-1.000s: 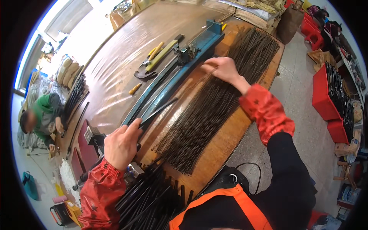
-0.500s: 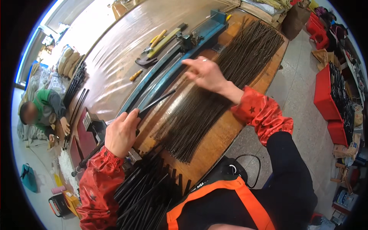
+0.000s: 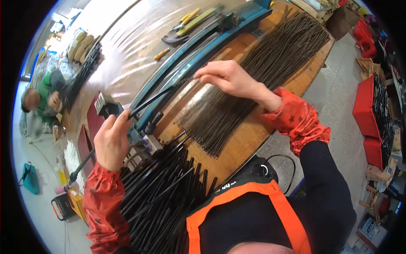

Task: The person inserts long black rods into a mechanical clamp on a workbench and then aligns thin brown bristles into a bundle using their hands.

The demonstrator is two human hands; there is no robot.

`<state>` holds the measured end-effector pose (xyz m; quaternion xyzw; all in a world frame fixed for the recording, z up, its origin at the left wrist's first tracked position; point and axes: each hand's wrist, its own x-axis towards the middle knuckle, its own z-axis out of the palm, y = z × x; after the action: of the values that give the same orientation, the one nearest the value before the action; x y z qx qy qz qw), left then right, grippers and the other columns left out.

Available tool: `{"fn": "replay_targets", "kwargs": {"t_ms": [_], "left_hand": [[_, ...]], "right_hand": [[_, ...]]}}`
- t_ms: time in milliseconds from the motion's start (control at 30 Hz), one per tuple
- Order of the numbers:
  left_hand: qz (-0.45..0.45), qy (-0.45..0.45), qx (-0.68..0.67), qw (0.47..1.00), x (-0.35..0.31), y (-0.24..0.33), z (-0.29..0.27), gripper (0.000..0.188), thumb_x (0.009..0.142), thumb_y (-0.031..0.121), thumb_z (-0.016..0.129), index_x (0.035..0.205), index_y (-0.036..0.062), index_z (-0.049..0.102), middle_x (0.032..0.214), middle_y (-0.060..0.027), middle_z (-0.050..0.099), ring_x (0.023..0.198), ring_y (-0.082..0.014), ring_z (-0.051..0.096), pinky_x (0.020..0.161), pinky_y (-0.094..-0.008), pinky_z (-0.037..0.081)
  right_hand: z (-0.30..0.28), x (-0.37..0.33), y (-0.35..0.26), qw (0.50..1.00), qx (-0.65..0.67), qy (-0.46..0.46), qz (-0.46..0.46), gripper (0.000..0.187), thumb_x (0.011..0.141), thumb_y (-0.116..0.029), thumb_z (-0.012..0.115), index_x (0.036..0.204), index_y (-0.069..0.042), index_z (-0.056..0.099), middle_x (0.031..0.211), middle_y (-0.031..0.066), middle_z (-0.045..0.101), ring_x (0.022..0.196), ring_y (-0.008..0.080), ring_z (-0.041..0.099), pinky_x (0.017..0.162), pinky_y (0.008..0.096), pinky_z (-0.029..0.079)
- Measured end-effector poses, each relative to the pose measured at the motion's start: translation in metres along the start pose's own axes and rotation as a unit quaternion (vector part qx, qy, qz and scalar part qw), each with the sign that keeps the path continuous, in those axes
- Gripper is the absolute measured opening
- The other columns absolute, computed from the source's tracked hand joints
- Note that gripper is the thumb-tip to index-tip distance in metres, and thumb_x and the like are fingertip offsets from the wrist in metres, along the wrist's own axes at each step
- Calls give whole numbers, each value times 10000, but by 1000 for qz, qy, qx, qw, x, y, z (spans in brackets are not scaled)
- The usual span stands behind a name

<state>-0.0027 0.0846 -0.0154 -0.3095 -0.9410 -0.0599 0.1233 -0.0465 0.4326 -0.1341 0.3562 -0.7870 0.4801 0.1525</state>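
Springs (image 3: 224,112) lie near table edge (image 3: 248,153), floor (image 3: 330,101) beyond.

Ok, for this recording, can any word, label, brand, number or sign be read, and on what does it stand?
None can be read.
Black, orange-trimmed apron front: small white marks, too small and blurred.
Rounded black object beside the brown wooden tabletop: one curved white mark, no readable word.
Slim black tube in the left hand: no lettering visible.
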Motion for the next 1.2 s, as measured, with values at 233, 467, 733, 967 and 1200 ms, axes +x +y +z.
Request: {"fn": "replay_targets", "kwargs": {"t_ms": [233,467,733,967,1200], "left_hand": [[-13,39,9,999,-17,-3,-13,295,842,22,684,1123,108,687,744,-116,510,663,-301,575,598,-406,463],[-18,56,-7,998,-32,-11,-6,297,846,26,684,1130,112,683,746,-117,501,661,-303,572,590,-410,452],[-14,114,38,993,-60,-42,-22,315,886,-32,598,1189,52,611,913,-156,623,841,-342,651,710,-416,513],[-92,245,93,961,-85,-77,-73,206,943,70,638,1143,27,665,969,-174,688,828,-332,670,750,-360,526],[-142,227,98,959,-130,-86,-98,247,933,72,642,1176,51,678,917,-156,682,748,-293,649,702,-343,511]], "right_hand": [[1,18,-11,998,-54,40,-11,275,935,-217,701,1171,-77,719,718,59,634,615,127,583,587,285,473],[31,33,-15,993,-1,88,-76,265,958,-204,658,1180,-77,727,821,46,727,663,104,634,602,252,509],[41,38,-18,985,-167,43,25,250,998,-233,599,1177,-92,701,1019,118,732,972,217,700,824,341,536],[84,70,-12,986,22,-51,157,229,1017,-222,590,1123,-39,680,736,-4,591,681,77,533,634,259,459],[199,169,-72,981,129,-132,-58,183,977,-188,651,1066,-36,702,841,33,708,775,93,640,728,251,506]]}}
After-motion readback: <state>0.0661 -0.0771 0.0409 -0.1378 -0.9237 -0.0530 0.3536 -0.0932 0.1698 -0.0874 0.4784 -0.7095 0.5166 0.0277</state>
